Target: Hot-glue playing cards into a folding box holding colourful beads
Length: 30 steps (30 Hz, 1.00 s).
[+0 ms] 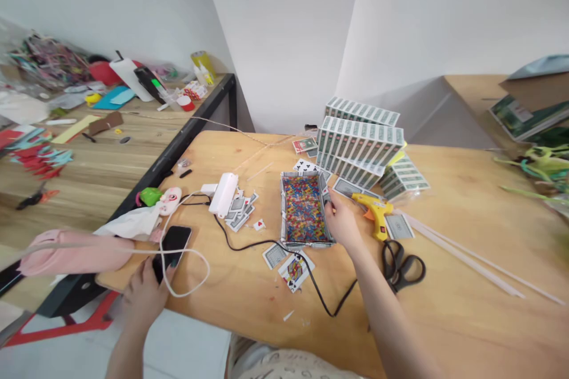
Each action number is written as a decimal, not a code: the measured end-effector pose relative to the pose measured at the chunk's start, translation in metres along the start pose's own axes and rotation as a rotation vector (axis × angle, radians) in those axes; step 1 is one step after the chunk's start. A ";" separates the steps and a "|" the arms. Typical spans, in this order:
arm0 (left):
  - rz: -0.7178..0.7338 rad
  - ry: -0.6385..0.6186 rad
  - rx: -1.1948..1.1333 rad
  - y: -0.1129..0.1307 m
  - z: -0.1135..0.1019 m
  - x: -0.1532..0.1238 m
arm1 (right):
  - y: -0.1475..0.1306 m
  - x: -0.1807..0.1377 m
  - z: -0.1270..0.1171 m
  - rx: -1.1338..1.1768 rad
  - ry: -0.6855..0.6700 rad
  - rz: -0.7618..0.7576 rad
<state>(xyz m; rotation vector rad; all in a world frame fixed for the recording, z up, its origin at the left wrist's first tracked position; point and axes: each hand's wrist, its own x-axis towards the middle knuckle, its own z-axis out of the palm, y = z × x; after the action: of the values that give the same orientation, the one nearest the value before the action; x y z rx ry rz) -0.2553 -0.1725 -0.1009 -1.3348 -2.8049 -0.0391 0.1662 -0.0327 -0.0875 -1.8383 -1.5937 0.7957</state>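
Observation:
My left hand (144, 293) grips the near end of a black smartphone (171, 246) at the table's front left corner, beside a loop of white cable (191, 269). My right hand (340, 219) rests with fingers curled against the right wall of a small tray made of playing cards (304, 207), its floor covered in colourful face cards. Whether the fingers pinch a card on that wall is unclear. A yellow glue gun (376, 210) lies just right of that hand, its black cord (311, 281) running along the table front.
Stacked card packs (360, 142) stand behind the tray. Loose cards (240, 210), a white power strip (223, 193), black scissors (400, 266) and glue sticks (466, 257) lie around. A pink pouch (71, 251) and toys sit left. A cluttered second table (89, 148) stands further left.

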 end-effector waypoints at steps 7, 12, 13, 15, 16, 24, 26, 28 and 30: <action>0.152 0.107 -0.009 0.030 0.015 0.013 | 0.001 -0.002 -0.006 -0.030 0.008 -0.009; 0.137 0.115 -0.041 0.062 0.006 0.009 | -0.002 -0.005 -0.007 -0.099 0.047 0.013; 0.119 0.120 -0.053 0.069 0.005 0.008 | -0.003 -0.005 -0.007 -0.113 0.050 0.018; 0.081 0.132 -0.075 0.081 0.004 0.005 | -0.005 -0.006 -0.006 -0.138 0.052 0.026; 0.070 0.139 -0.082 0.085 0.003 0.005 | -0.006 -0.007 -0.005 -0.148 0.052 0.027; 0.112 0.128 -0.088 0.081 0.003 0.008 | -0.010 -0.010 -0.004 -0.171 0.065 0.021; 0.131 0.137 -0.108 0.078 0.003 0.010 | -0.009 -0.010 -0.003 -0.168 0.073 0.014; 0.138 0.135 -0.115 0.075 0.004 0.012 | -0.007 -0.010 -0.002 -0.165 0.080 0.008; 0.134 0.118 -0.119 0.074 0.004 0.014 | -0.006 -0.010 -0.001 -0.162 0.082 0.002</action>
<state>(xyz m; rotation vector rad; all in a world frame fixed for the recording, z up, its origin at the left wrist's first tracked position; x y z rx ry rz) -0.2067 -0.1150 -0.1034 -1.4891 -2.6467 -0.2759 0.1623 -0.0422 -0.0819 -1.9596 -1.6459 0.5992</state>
